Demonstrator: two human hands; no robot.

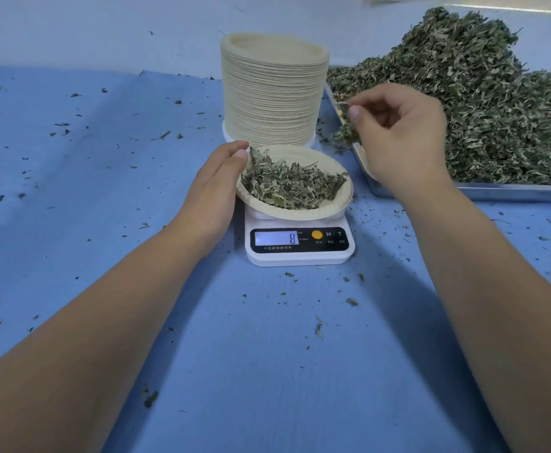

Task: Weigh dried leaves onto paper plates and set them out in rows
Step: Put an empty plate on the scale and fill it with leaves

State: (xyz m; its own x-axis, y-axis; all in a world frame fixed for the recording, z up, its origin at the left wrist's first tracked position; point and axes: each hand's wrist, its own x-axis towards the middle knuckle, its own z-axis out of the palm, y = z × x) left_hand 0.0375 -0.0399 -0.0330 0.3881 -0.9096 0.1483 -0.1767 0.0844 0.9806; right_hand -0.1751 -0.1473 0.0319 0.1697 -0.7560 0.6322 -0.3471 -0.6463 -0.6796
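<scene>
- Blue cloth-covered table (267,354), littered with green crumbs, carries everything here.
- A small white digital kitchen scale (300,256) sits in the middle of it. Its lit display (277,238) shows 8, though I can't make out the unit.
- On the scale rests 1 round beige paper plate (300,215), tipped a little, holding a loose mound of grey-green dried leaves (293,184).
- The left hand (215,184) lies against the plate's left rim with fairly straight fingers and one fingertip on the edge. It looks to be steadying the plate, not clutching it.
- The right hand (401,132) is curled, pinching a small tuft of dried leaves (343,134) between thumb and fingers. It hovers over the near corner of the shallow metal tray (513,191), just right of the plate.
- That tray holds a big heap of the same leaves (480,109).
- Just behind the scale stands a tall stack of unused beige paper plates (272,93).
- By my reckoning this portion is at the fine-tuning stage, the pinch either going on or coming off.
- No filled plates set out in rows are in sight. With the stack so tall and the heap so large, most of the weighing and all the visible laying-out looks to be left.
</scene>
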